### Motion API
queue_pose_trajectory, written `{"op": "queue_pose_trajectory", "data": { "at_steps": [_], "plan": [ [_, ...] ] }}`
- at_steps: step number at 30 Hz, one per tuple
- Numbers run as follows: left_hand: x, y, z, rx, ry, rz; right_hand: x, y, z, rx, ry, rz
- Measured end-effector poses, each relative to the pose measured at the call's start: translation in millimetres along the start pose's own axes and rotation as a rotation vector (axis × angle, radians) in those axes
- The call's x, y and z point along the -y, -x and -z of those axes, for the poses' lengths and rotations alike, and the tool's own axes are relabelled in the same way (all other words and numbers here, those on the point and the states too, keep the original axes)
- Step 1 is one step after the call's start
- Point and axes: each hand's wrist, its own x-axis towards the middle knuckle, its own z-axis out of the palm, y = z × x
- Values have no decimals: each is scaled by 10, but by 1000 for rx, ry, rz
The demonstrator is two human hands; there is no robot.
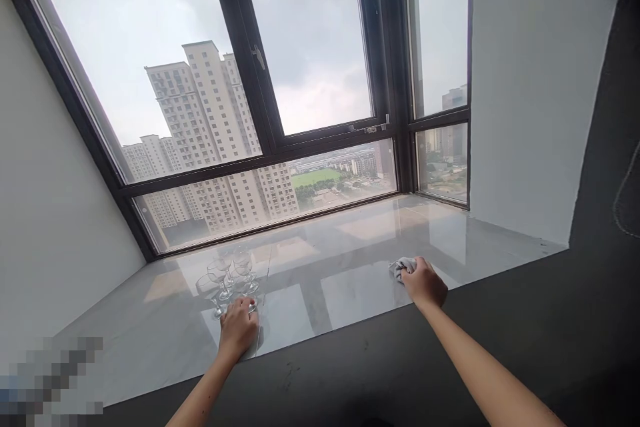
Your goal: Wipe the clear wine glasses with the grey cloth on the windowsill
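Note:
My left hand [239,328] is low over the sill beside a group of clear stemmed glasses [219,271]. Its fingers are curled round a wine glass [253,307], of which only a rounded clear edge shows past the fingers; the hand hides the rest. Several other glasses stand upright just beyond, close together. Further right, my right hand [426,283] is closed on a crumpled grey cloth [401,269], which it presses onto the glossy sill surface.
The pale, reflective tiled window sill [350,287] ends at a front edge above a dark wall [380,360]. Dark-framed windows [320,147] rise behind it, one with a handle [259,57]. White walls [530,93] flank the sill. A blurred patch covers the lower left corner.

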Motion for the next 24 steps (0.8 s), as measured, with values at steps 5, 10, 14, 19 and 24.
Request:
{"op": "queue_pose_trajectory", "data": {
  "at_steps": [5, 10, 14, 19, 24],
  "plan": [
    [-31, 22, 28, 9, 8, 3, -26, -9, -14, 14, 7, 14],
    [-36, 27, 30, 2, 31, -36, -27, -13, -23, 3, 11, 15],
    [-37, 42, 38, -19, 67, -121, -9, -5, -7, 9, 14, 8],
    [-56, 64, 73, -30, 106, -186, -15, -8, -9, 10, 14, 4],
    [-58, 64, 81, -56, 122, -183, -25, -11, -26, 1, 9, 2]
  ]
}}
